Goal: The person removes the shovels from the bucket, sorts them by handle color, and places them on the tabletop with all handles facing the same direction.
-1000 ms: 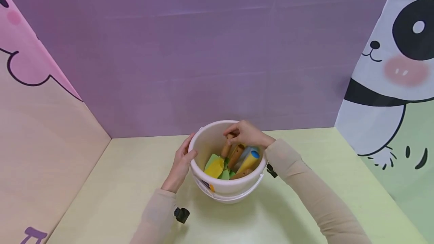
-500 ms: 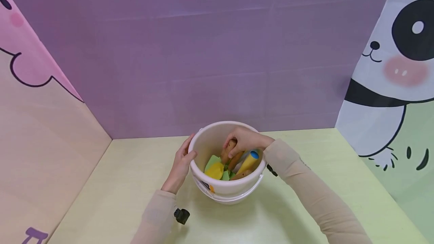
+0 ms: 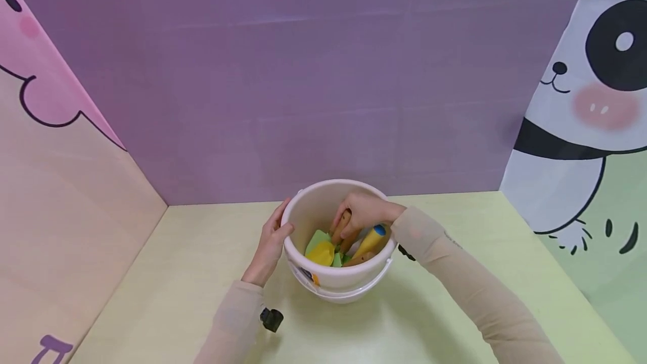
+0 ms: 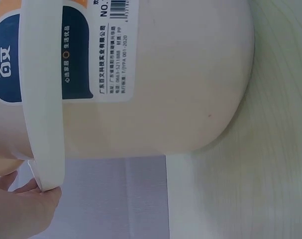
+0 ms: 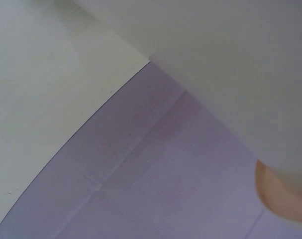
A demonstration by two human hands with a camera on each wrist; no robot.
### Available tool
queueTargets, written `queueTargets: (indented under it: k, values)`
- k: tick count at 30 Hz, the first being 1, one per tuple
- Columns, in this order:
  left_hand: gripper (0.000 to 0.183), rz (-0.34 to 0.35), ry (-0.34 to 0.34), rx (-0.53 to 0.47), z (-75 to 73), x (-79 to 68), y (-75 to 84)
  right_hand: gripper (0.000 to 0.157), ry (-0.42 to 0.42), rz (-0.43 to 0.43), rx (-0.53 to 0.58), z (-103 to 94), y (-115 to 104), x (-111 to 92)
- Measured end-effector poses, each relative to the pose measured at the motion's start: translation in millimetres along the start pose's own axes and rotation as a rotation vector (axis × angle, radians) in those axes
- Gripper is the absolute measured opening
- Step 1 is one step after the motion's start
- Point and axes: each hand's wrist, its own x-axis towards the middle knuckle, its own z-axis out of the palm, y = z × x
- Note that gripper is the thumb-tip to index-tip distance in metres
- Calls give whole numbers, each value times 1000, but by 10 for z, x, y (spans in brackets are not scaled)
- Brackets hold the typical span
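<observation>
A white bucket (image 3: 331,282) stands on the table, its handle hanging down at the front. My left hand (image 3: 268,246) grips its left rim, thumb at the inner edge and fingers outside. In the left wrist view the hand (image 4: 21,211) is at the rim, beside the bucket's printed label (image 4: 113,55). Reaching in over the right rim, my right hand (image 3: 366,210) pinches the wooden handle of a toy trowel with a yellow blade (image 3: 322,253). Around it lie a yellow handle with a blue end (image 3: 371,242), another wooden handle (image 3: 360,259) and green pieces (image 3: 317,240).
The pale table (image 3: 212,263) meets a purple wall (image 3: 323,100) close behind the bucket. A pink-and-cream side panel (image 3: 65,184) rises at the left and a panda-print panel (image 3: 571,184) at the right. The bucket's blurred wall (image 5: 240,64) covers much of the right wrist view.
My right hand has moved down into the bucket with the trowel, which now sits lower among the other things. The left hand has kept its hold on the rim.
</observation>
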Motion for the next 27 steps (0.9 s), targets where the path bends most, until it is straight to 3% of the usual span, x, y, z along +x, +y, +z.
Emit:
queueTargets:
  k: [13, 27]
  values:
    - [61, 8, -7, -9, 43, 60, -35, 20, 14, -15, 28, -7, 42, -41]
    - [61, 6, -7, -19, 57, 68, -25, 17, 106, -36, -145, -132, -98, -171]
